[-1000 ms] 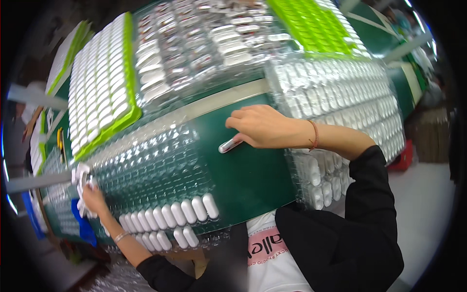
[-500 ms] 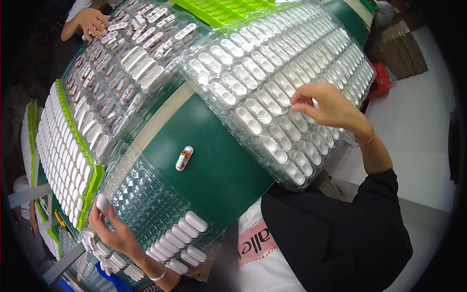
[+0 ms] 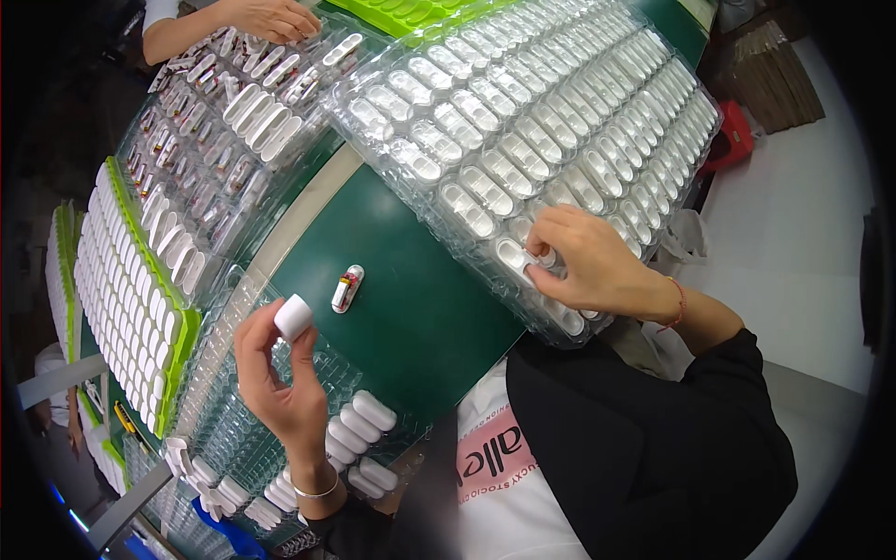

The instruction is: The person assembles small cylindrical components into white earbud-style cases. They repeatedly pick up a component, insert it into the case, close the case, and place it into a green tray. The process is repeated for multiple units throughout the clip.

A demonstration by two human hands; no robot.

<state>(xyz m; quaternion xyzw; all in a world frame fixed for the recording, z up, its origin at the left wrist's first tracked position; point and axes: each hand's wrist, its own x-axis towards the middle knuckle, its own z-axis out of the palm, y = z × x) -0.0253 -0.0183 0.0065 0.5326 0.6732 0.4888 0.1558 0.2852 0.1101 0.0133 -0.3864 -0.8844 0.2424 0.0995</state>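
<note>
My left hand (image 3: 285, 378) is raised over the clear plastic tray, thumb and fingers closed round a smooth white plastic shell (image 3: 293, 317). My right hand (image 3: 597, 266) reaches over the near edge of a clear blister tray (image 3: 439, 219) filled with rows of white oblong half-shells. Its thumb and fingertips pinch the end of one open half-shell (image 3: 511, 254); the fingers partly cover it. On the green table between my hands lies a white half-shell with a small red-and-white part inside (image 3: 347, 288), apart from both.
Closed white shells (image 3: 359, 425) lie on an empty-celled clear tray (image 3: 219, 401) at lower left. Green trays of white shells (image 3: 131, 299) stand at the left. Another person's hand (image 3: 275, 19) works over a tray of filled shells (image 3: 201, 121) at the upper left.
My left hand has moved right and up with the white shell. My right hand has come down and left to a half-shell at the tray's near edge. The other person's hand moved right.
</note>
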